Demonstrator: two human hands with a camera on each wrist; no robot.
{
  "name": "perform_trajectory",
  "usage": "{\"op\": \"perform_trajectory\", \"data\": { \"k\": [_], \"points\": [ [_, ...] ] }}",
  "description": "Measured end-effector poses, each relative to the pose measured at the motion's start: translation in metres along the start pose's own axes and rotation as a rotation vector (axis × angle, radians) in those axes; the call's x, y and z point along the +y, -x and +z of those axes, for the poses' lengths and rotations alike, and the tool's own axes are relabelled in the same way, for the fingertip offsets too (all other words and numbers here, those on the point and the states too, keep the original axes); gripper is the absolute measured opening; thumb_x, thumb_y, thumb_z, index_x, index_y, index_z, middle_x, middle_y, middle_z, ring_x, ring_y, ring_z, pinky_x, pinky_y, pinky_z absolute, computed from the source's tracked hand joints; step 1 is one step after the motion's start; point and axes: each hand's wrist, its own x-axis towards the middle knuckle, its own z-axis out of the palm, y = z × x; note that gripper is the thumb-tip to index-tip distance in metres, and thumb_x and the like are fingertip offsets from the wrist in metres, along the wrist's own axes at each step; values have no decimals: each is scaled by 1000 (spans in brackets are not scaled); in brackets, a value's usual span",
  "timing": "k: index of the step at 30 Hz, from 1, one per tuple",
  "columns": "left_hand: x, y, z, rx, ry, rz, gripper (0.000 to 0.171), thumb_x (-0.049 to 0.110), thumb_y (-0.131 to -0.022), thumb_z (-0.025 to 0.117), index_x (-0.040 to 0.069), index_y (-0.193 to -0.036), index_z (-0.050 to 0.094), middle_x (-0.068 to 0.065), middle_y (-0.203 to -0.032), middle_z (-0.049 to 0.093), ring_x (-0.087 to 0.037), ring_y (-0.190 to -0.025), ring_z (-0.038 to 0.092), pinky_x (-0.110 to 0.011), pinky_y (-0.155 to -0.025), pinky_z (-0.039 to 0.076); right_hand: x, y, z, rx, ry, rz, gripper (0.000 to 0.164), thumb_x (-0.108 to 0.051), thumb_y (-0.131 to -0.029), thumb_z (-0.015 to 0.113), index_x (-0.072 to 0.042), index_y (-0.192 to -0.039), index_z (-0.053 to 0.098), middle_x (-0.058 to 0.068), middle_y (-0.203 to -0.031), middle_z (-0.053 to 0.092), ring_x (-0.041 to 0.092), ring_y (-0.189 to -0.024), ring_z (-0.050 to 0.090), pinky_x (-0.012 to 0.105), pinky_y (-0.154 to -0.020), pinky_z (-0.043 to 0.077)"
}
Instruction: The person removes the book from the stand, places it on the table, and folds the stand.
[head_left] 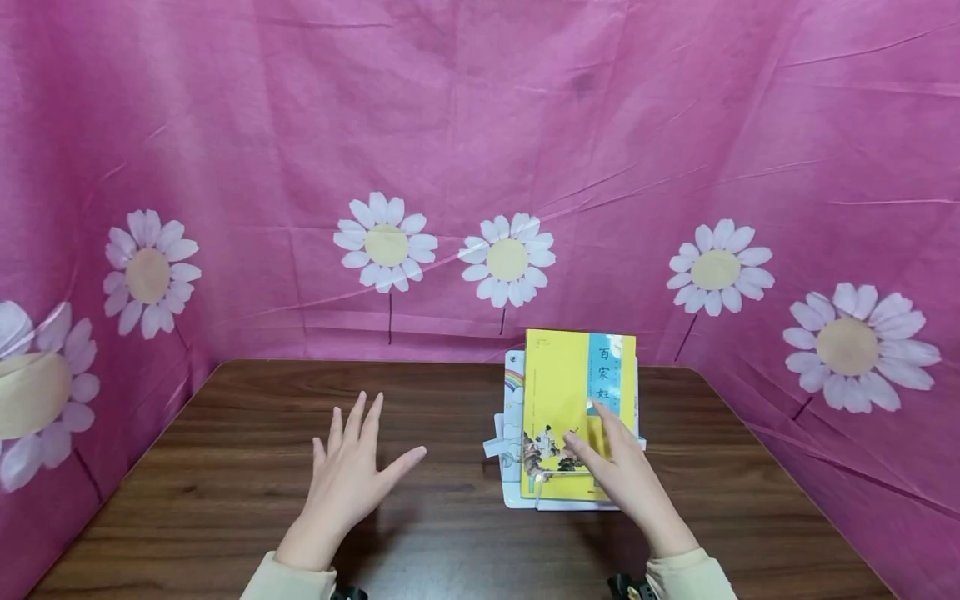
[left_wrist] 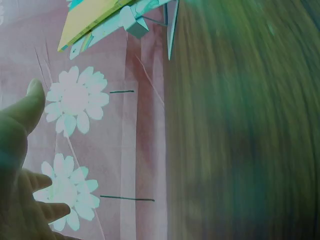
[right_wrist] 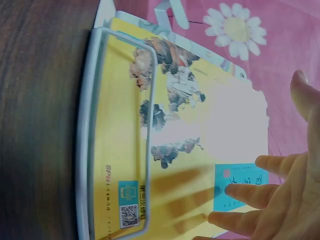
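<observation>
Left of the yellow book (head_left: 558, 392) there is lots of room over the brown table (head_left: 247, 467), and the left hand (head_left: 348, 471) is in it. A small white tab (head_left: 495, 448) pokes out on that side and could bump a hand. Right of the book there is less table, but a hand fits. The right hand (head_left: 637, 483) blocks the book's front right part. A thin bar (right_wrist: 151, 100) crosses the book's bottom. Above the book a hand could go over. Behind it hangs the pink curtain (head_left: 450, 100); the gap there is hidden.
</observation>
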Motion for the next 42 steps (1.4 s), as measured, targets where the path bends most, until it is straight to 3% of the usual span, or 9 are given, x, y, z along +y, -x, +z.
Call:
{"op": "perform_trajectory", "data": {
  "k": [9,15,22,30,36,42],
  "points": [
    [19,-2,10,92,143,53,97,72,-86,55,15,-158,24,-11,-164,23,-43,-150,16,-68,-117,16,8,-1,-14,-16,-52,133,84,-62,-97,46,-6,-156,23,31,-156,27,51,-144,24,70,-113,24],
    [29,-3,19,125,193,72,92,70,-87,56,15,-156,30,-9,-160,31,-40,-146,30,-69,-108,33,15,-2,-22,-11,-99,175,84,-63,-97,46,-5,-153,27,29,-155,28,48,-142,30,67,-111,32],
    [41,-2,27,110,272,59,84,68,-89,56,18,-153,36,-7,-155,39,-35,-140,37,-66,-97,45,24,-4,-30,12,-97,204,84,-63,-97,44,-3,-153,27,28,-154,32,46,-138,37,65,-108,36],
    [54,-1,36,94,406,82,72,61,-91,59,15,-145,48,-13,-147,48,-36,-134,46,-60,-104,43,30,-4,-34,18,-122,239,84,-64,-98,42,-3,-153,27,27,-153,35,49,-138,36,65,-110,35],
    [63,-2,45,62,508,87,66,58,-92,60,12,-139,54,-11,-137,56,-31,-116,59,-45,-89,55,32,-4,-35,47,-112,234,82,-62,-98,43,-1,-151,31,28,-150,39,48,-136,40,62,-106,41],
    [71,-4,54,31,554,95,61,58,-92,59,13,-133,58,-6,-123,63,-20,-104,60,-38,-82,52,35,-4,-36,53,-112,233,79,-61,-98,43,-2,-150,34,29,-148,40,46,-132,44,59,-102,45]
  ]
}}
